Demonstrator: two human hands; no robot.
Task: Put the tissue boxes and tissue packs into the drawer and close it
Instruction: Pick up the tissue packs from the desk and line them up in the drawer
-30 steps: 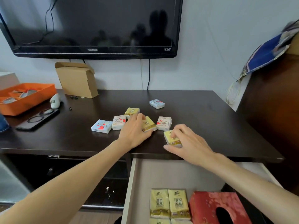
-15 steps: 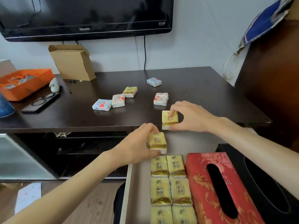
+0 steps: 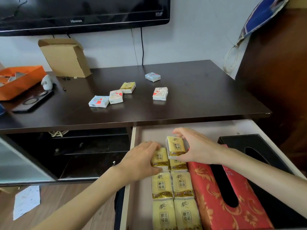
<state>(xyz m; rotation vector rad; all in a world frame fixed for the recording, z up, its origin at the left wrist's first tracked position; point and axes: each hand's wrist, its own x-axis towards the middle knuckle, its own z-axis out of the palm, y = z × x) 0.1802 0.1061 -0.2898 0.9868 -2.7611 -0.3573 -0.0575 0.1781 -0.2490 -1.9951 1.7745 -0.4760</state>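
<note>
A: Where are the tissue packs?

B: Two yellow packs are in the person's hands, over the open drawer point(image 3: 137, 205). The left hand point(image 3: 139, 161) grips one yellow pack point(image 3: 159, 159) by its left side, fingers curled over the far edge and thumb at the near edge, low at the far end of the left row. The right hand point(image 3: 197, 148) pinches a second yellow pack point(image 3: 175, 147) between thumb and fingers, tilted up, just above the far end of the right row.

A: What is already in the drawer?

B: Two rows of yellow packs point(image 3: 172, 201) lie flat, side by side, running toward the camera. Touching them on the right is a red tissue box point(image 3: 216, 211) with a gold pattern and a dark slot on top. Right of that sits a black tissue box point(image 3: 259, 146); the right forearm crosses over both.

A: And on the bench?

B: The dark bench point(image 3: 199, 97) carries five packs. A blue pack with red hearts point(image 3: 99, 101) touches a white pack with red print point(image 3: 116, 96); a yellow pack on the bench point(image 3: 127, 85) lies just behind. Well apart to the right are another white and red pack point(image 3: 160, 93) and a small pale blue pack point(image 3: 152, 76) farther back.

A: Anything else?

B: A cardboard box point(image 3: 66, 58) stands at the back left, an orange tray point(image 3: 21, 82) and a dark phone point(image 3: 31, 102) lie at the left edge, and a television point(image 3: 83, 12) hangs on the wall above.
</note>
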